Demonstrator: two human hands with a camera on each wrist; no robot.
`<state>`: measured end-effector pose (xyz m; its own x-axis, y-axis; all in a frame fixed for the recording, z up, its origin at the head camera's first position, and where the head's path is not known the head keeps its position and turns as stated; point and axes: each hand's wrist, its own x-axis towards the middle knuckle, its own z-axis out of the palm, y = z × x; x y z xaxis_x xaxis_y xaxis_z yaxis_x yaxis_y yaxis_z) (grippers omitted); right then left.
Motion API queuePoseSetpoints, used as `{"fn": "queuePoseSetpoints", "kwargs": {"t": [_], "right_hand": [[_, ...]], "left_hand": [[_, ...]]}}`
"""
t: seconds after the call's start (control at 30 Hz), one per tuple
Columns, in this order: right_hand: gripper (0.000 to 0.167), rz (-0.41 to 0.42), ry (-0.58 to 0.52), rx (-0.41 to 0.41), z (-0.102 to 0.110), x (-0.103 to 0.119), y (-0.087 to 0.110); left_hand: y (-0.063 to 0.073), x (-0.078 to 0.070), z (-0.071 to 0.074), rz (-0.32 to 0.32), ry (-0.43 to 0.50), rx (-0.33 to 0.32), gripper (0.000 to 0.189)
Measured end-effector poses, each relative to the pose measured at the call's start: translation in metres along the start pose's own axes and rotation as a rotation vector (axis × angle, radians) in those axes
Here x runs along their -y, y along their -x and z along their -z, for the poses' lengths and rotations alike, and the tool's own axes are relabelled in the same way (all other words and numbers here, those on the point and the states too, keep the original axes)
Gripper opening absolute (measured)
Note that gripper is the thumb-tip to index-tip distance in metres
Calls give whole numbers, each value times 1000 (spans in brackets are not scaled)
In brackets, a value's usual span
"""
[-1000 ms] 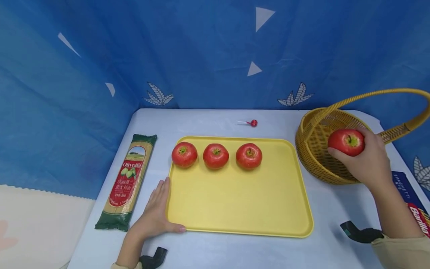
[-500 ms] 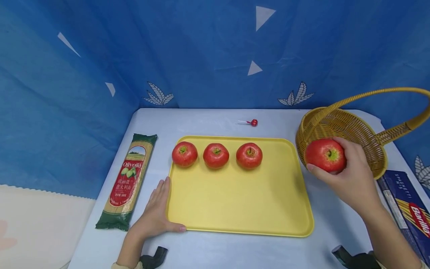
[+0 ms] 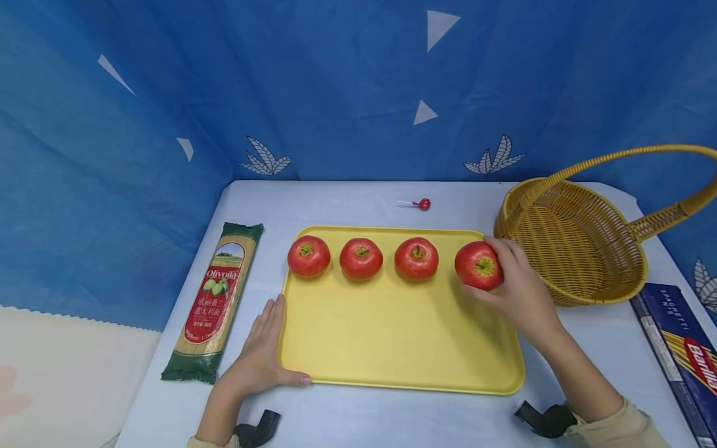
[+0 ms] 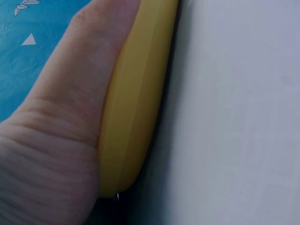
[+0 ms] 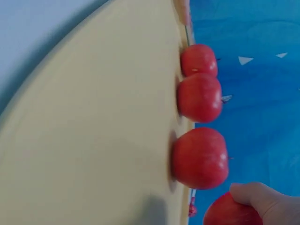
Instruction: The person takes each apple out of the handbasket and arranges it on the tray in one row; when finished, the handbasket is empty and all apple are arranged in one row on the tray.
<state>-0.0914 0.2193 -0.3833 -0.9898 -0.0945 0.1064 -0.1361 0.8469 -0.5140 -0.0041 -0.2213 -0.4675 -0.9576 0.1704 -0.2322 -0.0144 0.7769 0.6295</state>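
My right hand (image 3: 521, 292) grips a red apple (image 3: 478, 266) over the back right corner of the yellow tray (image 3: 403, 330). Whether this apple touches the tray I cannot tell. In the right wrist view the thumb lies on the held apple (image 5: 232, 212). Three more red apples stand in a row along the tray's back edge: a left one (image 3: 309, 256), a middle one (image 3: 361, 259) and a right one (image 3: 416, 259). With straight fingers, my left hand (image 3: 260, 358) rests against the tray's front left corner, its thumb along the front rim.
A wicker basket (image 3: 571, 255) with a tall handle stands at the right. In front of it lies a blue spaghetti box (image 3: 680, 348). A spaghetti packet (image 3: 215, 302) lies left of the tray, a red lollipop (image 3: 422, 204) behind it. A blue curtain (image 3: 347, 81) hangs at the back.
My right hand has carried the apple leftward out of the basket to the tray's back right corner. The left hand and the three other apples have stayed in place.
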Motion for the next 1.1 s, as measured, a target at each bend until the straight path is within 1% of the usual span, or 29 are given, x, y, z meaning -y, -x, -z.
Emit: {"fn": "queuePoseSetpoints", "kwargs": {"t": [0.17,0.33,0.57,0.73,0.93,1.1], "right_hand": [[96,-17,22,39,-15,-7,-11],[99,-47,30,93,-24,-14,-18],[100,-81,12,151,-27,-20,-21],[102,-100,-5,160,-30,-24,-22],[108,-138,-72,199,-31,-26,-25],[109,-136,-86,219,-32,-28,-25]], "left_hand": [[-1,0,-1,8,-8,0,159],[-1,0,-1,3,-1,-2,158],[0,-1,-2,12,-4,2,157],[-1,-1,-2,16,-6,3,158],[-1,-2,-2,12,3,3,158],[-1,-2,-3,12,4,3,157]]}}
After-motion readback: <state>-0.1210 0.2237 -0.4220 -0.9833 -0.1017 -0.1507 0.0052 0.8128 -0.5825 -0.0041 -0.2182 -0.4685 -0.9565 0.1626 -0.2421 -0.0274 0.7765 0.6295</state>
